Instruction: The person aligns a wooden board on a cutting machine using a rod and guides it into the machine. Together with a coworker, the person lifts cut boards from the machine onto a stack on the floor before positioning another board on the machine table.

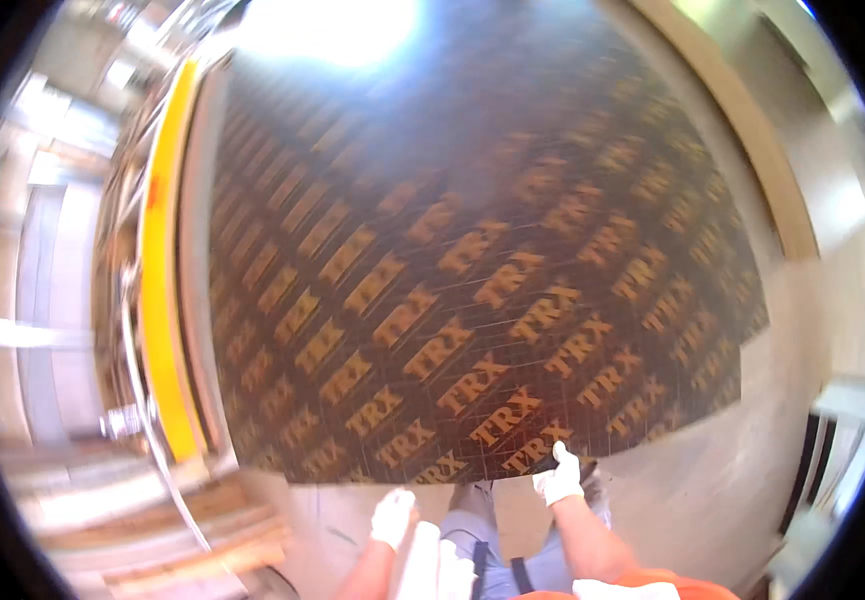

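Note:
A large dark brown sheet (472,300) with a repeated orange printed pattern fills the middle. My right hand (559,478), in a white glove, grips its near edge, thumb on top. Just below that edge, lower centre, my left hand (392,513), also gloved, has curled fingers; what they hold, if anything, is unclear. White elongated items (432,560), too unclear to name, lie beside it, in front of my legs.
A yellow beam (167,270) with a pale strip runs along the sheet's left side, beside stacked timber (152,510). A long tan board (782,200) lies at the upper right. A grey metal structure (842,400) stands at the right edge.

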The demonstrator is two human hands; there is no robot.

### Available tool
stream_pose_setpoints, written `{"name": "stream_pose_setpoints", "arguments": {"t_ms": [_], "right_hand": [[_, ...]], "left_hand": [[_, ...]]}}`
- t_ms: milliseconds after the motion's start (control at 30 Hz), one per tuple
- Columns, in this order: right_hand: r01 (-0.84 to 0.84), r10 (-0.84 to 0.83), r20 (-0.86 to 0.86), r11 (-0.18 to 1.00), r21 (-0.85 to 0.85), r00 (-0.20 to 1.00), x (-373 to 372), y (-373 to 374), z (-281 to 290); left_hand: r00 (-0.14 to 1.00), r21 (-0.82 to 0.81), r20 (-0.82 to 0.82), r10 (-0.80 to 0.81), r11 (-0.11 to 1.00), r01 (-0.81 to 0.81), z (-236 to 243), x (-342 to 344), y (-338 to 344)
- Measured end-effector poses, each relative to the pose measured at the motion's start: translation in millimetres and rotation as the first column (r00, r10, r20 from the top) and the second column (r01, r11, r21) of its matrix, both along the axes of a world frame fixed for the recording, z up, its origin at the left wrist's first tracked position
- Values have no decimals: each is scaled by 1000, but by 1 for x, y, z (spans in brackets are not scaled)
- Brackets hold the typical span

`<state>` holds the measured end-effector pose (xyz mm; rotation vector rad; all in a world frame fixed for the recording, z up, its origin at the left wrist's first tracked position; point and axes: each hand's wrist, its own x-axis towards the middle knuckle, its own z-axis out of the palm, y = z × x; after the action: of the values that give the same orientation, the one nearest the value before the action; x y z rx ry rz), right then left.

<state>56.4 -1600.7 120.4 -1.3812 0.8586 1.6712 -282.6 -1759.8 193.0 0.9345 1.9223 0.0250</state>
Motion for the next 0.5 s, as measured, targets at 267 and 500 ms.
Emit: {"name": "stream_pose_setpoints", "arguments": {"t_ms": [267, 500], "right_hand": [[-56, 58, -9, 992, 115, 998, 3, -6, 10], [-104, 113, -41, 978, 179, 993, -27, 0, 43]], "left_hand": [[19, -92, 78, 997, 26, -995, -77, -42, 43], [-397, -59, 290, 871, -398, -915, -73, -194, 52]]}}
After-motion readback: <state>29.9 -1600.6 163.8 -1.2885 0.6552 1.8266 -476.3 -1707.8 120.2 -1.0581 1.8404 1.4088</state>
